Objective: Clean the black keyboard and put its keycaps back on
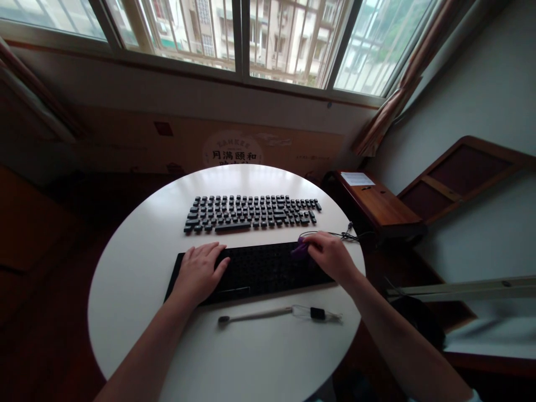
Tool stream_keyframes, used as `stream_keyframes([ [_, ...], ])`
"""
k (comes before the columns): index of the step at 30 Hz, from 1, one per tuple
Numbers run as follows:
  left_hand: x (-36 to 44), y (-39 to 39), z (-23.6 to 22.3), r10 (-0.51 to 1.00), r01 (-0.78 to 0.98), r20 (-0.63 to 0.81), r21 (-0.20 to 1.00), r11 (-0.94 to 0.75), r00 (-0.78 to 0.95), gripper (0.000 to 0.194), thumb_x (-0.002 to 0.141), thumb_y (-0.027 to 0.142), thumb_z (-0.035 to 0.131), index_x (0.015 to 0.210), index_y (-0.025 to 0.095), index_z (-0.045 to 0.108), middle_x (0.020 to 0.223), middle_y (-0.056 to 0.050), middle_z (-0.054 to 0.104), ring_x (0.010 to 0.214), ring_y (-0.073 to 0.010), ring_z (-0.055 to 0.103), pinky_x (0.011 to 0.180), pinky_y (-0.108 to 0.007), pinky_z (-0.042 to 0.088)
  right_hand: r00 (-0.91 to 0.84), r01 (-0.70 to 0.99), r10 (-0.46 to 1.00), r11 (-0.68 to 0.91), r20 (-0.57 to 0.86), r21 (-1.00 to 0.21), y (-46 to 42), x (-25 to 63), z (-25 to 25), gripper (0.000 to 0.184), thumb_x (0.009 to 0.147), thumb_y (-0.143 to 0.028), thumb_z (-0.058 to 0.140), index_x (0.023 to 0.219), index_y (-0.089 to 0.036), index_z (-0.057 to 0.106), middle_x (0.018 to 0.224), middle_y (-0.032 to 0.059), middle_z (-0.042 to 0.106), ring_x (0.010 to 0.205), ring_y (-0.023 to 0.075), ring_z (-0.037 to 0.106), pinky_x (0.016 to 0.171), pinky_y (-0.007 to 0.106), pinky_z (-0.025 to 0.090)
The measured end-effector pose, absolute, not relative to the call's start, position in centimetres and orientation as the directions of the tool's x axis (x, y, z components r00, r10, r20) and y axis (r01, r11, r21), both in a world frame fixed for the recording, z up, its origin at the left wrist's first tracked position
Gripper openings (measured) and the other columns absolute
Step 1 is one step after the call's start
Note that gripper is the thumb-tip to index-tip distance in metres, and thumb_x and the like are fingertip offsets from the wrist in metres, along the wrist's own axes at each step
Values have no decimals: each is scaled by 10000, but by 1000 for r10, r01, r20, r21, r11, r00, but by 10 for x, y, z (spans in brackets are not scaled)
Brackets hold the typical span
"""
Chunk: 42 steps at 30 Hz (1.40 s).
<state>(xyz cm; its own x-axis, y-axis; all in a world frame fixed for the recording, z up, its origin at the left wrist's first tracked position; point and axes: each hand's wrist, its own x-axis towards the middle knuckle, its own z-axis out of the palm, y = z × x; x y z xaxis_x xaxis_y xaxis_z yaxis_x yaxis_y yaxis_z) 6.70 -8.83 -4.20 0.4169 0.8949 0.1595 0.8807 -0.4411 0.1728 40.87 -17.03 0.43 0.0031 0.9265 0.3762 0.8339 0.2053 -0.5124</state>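
A black keyboard base (259, 268) with its keycaps off lies across the white round table. My left hand (201, 271) rests on its left end, fingers spread and flat. At the upper right part of the base, my right hand (329, 254) pinches a purple cloth (300, 249) that touches the board. Beyond the base, the loose black keycaps (255, 212) are laid out in rows like a keyboard. Nearer to me lie a toothbrush (255, 315) with a dark head and a wire keycap puller (317, 314) with a black middle.
The round table (138, 324) has its curved edge on all sides. A thin black cable (349, 236) is bunched at its right edge. Farther right stands a wooden stool (377, 201) bearing a white paper (357, 178). Windows (288, 44) and a printed cardboard panel (293, 139) are behind.
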Motion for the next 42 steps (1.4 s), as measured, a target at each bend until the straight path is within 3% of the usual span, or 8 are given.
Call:
stream_keyframes([
  [6, 67, -88, -43, 890, 874, 173, 181, -451, 423, 452, 972, 425, 423, 1301, 185, 619, 1389, -119, 621, 1312, -297, 527, 1144, -514, 290, -95, 766, 902, 337, 422, -548, -161, 403, 21, 227, 819, -65, 569, 844, -207, 745, 927, 39, 644, 816, 168, 631, 755, 289, 512],
  [13, 66, -88, -46, 886, 870, 189, 186, -456, 424, 438, 969, 424, 434, 1294, 197, 620, 1389, -119, 621, 1306, -291, 530, 1145, -507, 285, -303, 909, 932, 346, 201, -234, -156, 381, -3, 258, 870, -227, 681, 1119, -216, 747, 1023, 90, 654, 951, 239, 604, 863, 380, 502],
  [18, 66, -89, -46, 889, 870, 190, 201, -451, 417, 442, 964, 424, 434, 1300, 204, 620, 1385, -115, 624, 1306, -297, 531, 1151, -518, 277, -372, 900, 901, 409, 224, -153, -144, 384, -5, 155, 858, -261, 730, 1005, -256, 779, 1088, 100, 661, 1029, 280, 582, 891, 436, 484],
  [21, 66, -89, -46, 892, 872, 183, 203, -445, 413, 446, 963, 424, 438, 1302, 198, 619, 1390, -115, 621, 1308, -296, 528, 1155, -522, 272, -400, 838, 867, 477, 296, -265, -144, 387, 2, 82, 875, -198, 681, 905, -223, 754, 1111, 94, 681, 1039, 265, 608, 932, 443, 477],
  [27, 66, -90, -45, 890, 869, 180, 206, -451, 419, 447, 969, 429, 435, 1305, 199, 618, 1390, -123, 621, 1305, -292, 530, 1154, -522, 274, -140, 468, 945, 326, 296, -822, -176, 433, 33, 194, 942, -393, 582, 939, -215, 659, 1107, 111, 725, 1079, 285, 672, 912, 451, 538],
  [34, 67, -89, -41, 894, 873, 169, 204, -444, 415, 431, 960, 421, 437, 1286, 211, 625, 1385, -120, 626, 1306, -289, 533, 1146, -506, 287, 93, 186, 975, 180, 200, -966, -208, 464, 20, 337, 864, -562, 648, 826, -227, 636, 832, 75, 723, 864, 292, 732, 799, 466, 595],
  [37, 68, -89, -40, 895, 875, 166, 201, -441, 414, 435, 957, 424, 436, 1287, 210, 622, 1387, -119, 624, 1306, -293, 532, 1143, -507, 289, 178, 328, 962, 140, 206, -934, -211, 462, 10, 258, 892, -482, 641, 909, -226, 617, 763, 35, 683, 661, 213, 684, 598, 342, 565],
  [42, 68, -89, -41, 895, 876, 165, 196, -442, 415, 450, 961, 423, 425, 1295, 192, 620, 1388, -124, 622, 1308, -300, 531, 1145, -514, 282, -113, 776, 945, 278, 308, -567, -213, 450, -5, 125, 900, -272, 658, 1011, -219, 685, 962, 64, 709, 892, 223, 656, 810, 373, 532],
])
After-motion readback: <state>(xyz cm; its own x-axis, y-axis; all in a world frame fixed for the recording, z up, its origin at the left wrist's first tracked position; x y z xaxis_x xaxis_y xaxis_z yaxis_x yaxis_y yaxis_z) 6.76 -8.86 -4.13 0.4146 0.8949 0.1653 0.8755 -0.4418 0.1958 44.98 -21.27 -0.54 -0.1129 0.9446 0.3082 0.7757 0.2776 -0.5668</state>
